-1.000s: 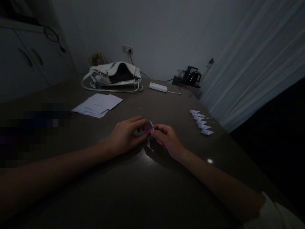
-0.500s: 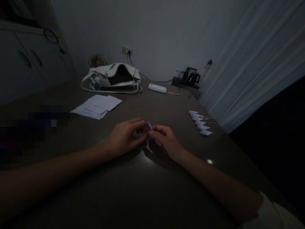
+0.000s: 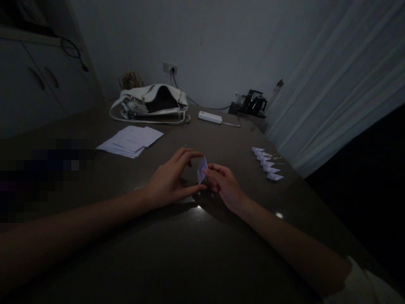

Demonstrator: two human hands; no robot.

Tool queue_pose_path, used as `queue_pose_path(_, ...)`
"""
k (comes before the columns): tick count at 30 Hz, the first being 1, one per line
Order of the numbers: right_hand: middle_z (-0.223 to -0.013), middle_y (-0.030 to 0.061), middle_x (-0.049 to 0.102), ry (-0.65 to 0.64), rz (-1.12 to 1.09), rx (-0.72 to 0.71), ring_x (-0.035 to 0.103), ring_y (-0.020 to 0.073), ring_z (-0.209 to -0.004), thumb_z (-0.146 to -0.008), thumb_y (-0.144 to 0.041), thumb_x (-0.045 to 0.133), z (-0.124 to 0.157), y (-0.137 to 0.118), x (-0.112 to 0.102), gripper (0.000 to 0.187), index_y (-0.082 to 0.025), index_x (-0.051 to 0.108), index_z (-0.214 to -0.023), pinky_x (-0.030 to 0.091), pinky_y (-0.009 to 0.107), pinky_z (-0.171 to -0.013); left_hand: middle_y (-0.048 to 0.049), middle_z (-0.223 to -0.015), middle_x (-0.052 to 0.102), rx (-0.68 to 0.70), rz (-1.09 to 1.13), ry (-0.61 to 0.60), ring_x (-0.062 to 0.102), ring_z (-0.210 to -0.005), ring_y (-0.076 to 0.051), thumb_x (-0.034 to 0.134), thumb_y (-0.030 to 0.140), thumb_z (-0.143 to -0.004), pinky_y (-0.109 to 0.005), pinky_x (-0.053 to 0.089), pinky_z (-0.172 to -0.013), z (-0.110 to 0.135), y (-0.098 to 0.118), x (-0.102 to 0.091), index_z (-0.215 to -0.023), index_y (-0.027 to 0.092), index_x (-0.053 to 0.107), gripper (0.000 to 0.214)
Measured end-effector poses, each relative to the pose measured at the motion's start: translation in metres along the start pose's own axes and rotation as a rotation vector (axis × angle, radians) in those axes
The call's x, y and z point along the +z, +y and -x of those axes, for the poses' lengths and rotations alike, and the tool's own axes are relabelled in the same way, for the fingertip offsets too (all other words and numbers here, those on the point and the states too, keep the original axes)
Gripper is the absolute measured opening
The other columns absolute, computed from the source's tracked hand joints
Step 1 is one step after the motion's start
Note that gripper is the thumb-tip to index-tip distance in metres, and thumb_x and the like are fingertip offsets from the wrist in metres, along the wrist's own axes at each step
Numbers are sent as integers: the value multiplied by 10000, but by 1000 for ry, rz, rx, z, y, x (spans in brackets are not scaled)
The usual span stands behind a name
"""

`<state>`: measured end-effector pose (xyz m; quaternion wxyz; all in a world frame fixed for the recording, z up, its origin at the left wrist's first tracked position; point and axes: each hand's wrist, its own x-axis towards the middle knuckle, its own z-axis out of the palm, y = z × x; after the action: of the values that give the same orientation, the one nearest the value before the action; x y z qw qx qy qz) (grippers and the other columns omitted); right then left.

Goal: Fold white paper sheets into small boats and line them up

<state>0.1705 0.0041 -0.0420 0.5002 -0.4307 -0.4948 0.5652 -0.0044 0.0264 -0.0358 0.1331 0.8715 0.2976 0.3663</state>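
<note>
- The dark table (image 3: pixel 196 249) fills my view; I place everything else by it. Its left side carries a blurred patch that I cannot read.
- A pale curtain (image 3: pixel 341 84) hangs along the table's right edge, cut off by the frame.
- At the table's far end lies a white handbag (image 3: pixel 152 105), open at the top; its inside is too dark for me to tell what it holds.
- A stack of paper sheets (image 3: pixel 129 140) lies left of the table's middle, nearer me than the bag.
- My left hand (image 3: pixel 169 179) rests at the table's middle, fingertips pinching the folded paper piece (image 3: pixel 201 169).
- My right hand (image 3: pixel 224 185) meets it there, fingers closed on the same piece, which stands upright just above the tabletop; its lower part is hidden by my fingers.
- A black object (image 3: pixel 253 102) at the far right corner is too dim to name.
- A row of small folded papers (image 3: pixel 267 164) sits near the table's right edge.
- A white box (image 3: pixel 210 117) lies right of the bag.
</note>
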Motion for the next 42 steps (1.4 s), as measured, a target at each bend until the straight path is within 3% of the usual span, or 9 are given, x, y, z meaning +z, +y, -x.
queue_pose_path(3, -446, -101, 337, -10, 8, -19, 249, 45, -394, -712, -330, 648, 0, 0, 0, 180, -160, 599, -740, 179, 201, -396, -108, -1306, 415, 20, -11, -17, 531, -1014, -221, 671, 470, -738, -301, 493, -733, 0, 0, 0, -1318, 242, 334, 709)
queue_pose_path(6, -468, -93, 369, -18, -7, -14, 267, 38, -393, -707, -317, 651, 1, 1, 0, 169, -159, 602, -741, 180, 195, -389, -108, -1306, 422, 21, 10, -23, 527, -1029, -218, 623, 441, -791, -306, 489, -762, 1, -1, 1, -1310, 238, 348, 622)
queue_pose_path(12, -450, -96, 351, -43, -8, -40, 252, 34, -383, -718, -314, 639, -1, 4, -1, 165, -153, 603, -725, 172, 198, -384, -103, -1116, 571, -98, 126, -22, 569, -913, -194, 515, 393, -871, -286, 476, -691, 1, -5, 4, -1234, 160, 421, 441)
queue_pose_path(17, -450, -95, 348, -67, 11, -44, 250, 37, -386, -730, -302, 620, 0, 3, 0, 154, -149, 612, -742, 171, 207, -387, -52, -910, 640, -211, 234, -121, 597, -795, -172, 399, 366, -918, -267, 464, -669, -5, -5, 0, -1046, 142, 573, 311)
queue_pose_path(28, -483, -94, 373, -115, 14, -39, 269, 33, -402, -731, -296, 635, 0, 1, 0, 163, -147, 580, -768, 164, 201, -396, -38, -854, 636, -393, 649, -312, 586, -809, -178, 470, 454, -857, -276, 454, -722, -10, -12, 2, -875, 127, 604, 354)
queue_pose_path(42, -517, -84, 375, -144, 14, -51, 279, 40, -420, -757, -355, 646, 1, 3, -1, 213, -154, 594, -805, 169, 209, -408, 16, -715, 552, -393, 706, -262, 538, -673, -130, 542, 443, -816, -237, 425, -616, -9, -13, 2, -804, 150, 562, 294)
